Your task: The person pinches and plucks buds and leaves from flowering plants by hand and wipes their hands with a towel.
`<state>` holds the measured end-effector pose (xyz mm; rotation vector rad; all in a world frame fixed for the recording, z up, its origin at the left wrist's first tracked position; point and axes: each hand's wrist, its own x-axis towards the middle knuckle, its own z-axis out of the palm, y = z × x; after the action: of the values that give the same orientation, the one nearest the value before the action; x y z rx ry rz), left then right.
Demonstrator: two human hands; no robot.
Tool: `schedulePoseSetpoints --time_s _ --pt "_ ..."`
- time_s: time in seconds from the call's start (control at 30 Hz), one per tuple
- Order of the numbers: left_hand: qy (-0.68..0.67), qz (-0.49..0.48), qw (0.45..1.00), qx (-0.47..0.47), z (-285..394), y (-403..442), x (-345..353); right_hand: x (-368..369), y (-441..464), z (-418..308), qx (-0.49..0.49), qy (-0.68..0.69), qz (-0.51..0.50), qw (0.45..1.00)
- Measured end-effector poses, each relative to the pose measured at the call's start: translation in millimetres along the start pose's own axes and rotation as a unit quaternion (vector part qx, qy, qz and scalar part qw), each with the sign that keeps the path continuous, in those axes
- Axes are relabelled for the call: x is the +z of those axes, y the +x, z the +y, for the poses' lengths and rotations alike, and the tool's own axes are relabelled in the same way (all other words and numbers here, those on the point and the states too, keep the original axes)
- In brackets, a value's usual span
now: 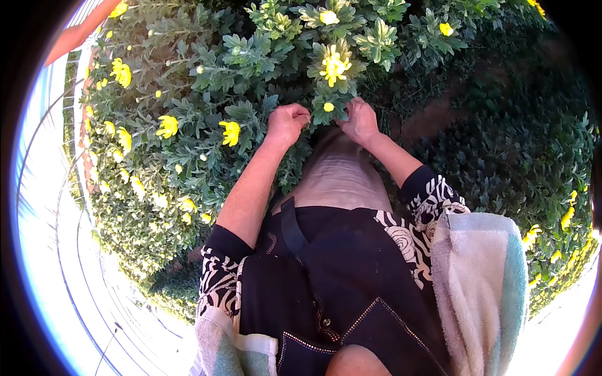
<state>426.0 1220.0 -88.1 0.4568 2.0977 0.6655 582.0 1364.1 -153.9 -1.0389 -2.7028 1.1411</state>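
Note:
Both my hands are among chrysanthemum plants, one on each side of a stem topped by a small yellow bud [328,107]. My left hand [288,124] is closed, its thumb and fingers curled together beside the leaves left of the bud. Just right of the bud, my right hand [360,121] pinches at the foliage, fingertips bent down against the leaves. What either hand grips is too small or hidden to make out. A larger yellow chrysanthemum bloom [335,66] stands above the bud, and another yellow flower [230,133] sits left of my left hand.
Dense green foliage [244,56] with several yellow blooms spreads left and ahead. A shaded row of plants [508,138] lies to the right, with bare soil [433,119] between. A pale towel [480,269] hangs over my right side. Bright curved wires or hoops [59,200] run along the left edge.

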Motion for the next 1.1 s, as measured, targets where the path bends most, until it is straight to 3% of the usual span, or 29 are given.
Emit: schedulePoseSetpoints --time_s 0.03,0.1,0.17,0.27,0.33,0.37,0.5,0.57,0.6,0.67,0.7,0.77,0.83,0.87,0.9,0.93,0.97,1.03,1.07,1.1 --pt "-0.007 0.007 1.000 -0.007 -1.0 -0.1 1.8 -14.4 -8.6 -18.3 -0.056 0.069 -0.054 0.995" --pt "-0.014 0.014 1.000 -0.008 -1.2 3.7 5.2 -24.2 -18.2 -47.2 -0.068 0.076 -0.140 0.985" --pt "0.070 0.034 0.996 0.048 4.4 5.0 6.1 -26.2 -19.8 -65.4 -0.053 0.002 -0.142 0.988" --pt "0.049 0.035 0.998 0.028 19.6 0.9 2.6 -14.9 -16.4 -63.3 -0.007 -0.011 -0.139 0.990" --pt "0.045 0.039 0.998 0.035 17.7 1.1 0.8 -3.6 -19.6 -51.2 -0.105 0.018 -0.026 0.994" --pt "0.018 0.038 0.999 0.031 6.5 7.2 3.5 -3.3 -19.9 -46.8 -0.106 0.018 -0.026 0.994" --pt "-0.075 0.035 0.996 0.021 -3.9 11.3 9.4 -10.1 -15.8 -29.2 -0.089 0.029 -0.013 0.995" --pt "-0.027 0.033 0.999 0.007 -0.7 7.3 6.5 -5.6 -14.5 -27.3 -0.089 0.061 0.008 0.994" --pt "0.018 0.031 0.999 -0.002 4.1 6.1 5.3 -2.3 -12.7 -26.1 -0.021 0.070 -0.014 0.997" --pt "-0.022 0.034 0.999 -0.018 -8.6 16.1 13.1 8.9 -1.8 -15.6 0.091 0.057 -0.048 0.993" --pt "-0.062 0.037 0.997 -0.038 -14.3 18.2 15.3 27.9 1.9 2.7 0.091 0.057 -0.049 0.993" --pt "-0.033 0.044 0.998 -0.038 8.7 7.8 4.9 62.0 9.6 47.6 0.046 -0.085 -0.060 0.993" --pt "-0.003 0.051 0.998 -0.040 10.8 5.0 0.0 58.1 13.8 50.3 0.042 -0.086 -0.090 0.991" --pt "-0.022 0.057 0.997 -0.036 1.9 9.8 1.8 51.9 14.0 45.8 0.075 0.127 -0.176 0.973" --pt "-0.042 0.061 0.997 -0.033 -7.4 12.3 5.5 41.0 11.3 40.6 0.106 0.333 -0.254 0.902" --pt "-0.043 0.058 0.997 -0.034 -15.1 14.0 10.1 -2.3 12.9 6.6 0.154 0.388 -0.369 0.830" --pt "-0.039 0.055 0.997 -0.029 -20.6 16.9 14.3 -10.9 15.0 -3.7 0.139 0.373 -0.454 0.797" --pt "-0.034 0.053 0.998 -0.023 -11.5 14.7 16.1 -23.6 13.2 -26.7 0.263 0.469 -0.503 0.677" --pt "-0.013 0.059 0.998 -0.010 6.9 3.9 14.0 -14.7 10.8 -23.5 0.264 0.469 -0.503 0.676" --pt "0.008 0.064 0.998 0.002 18.3 -2.0 11.6 -0.5 6.7 -18.8 0.286 0.556 -0.469 0.624"
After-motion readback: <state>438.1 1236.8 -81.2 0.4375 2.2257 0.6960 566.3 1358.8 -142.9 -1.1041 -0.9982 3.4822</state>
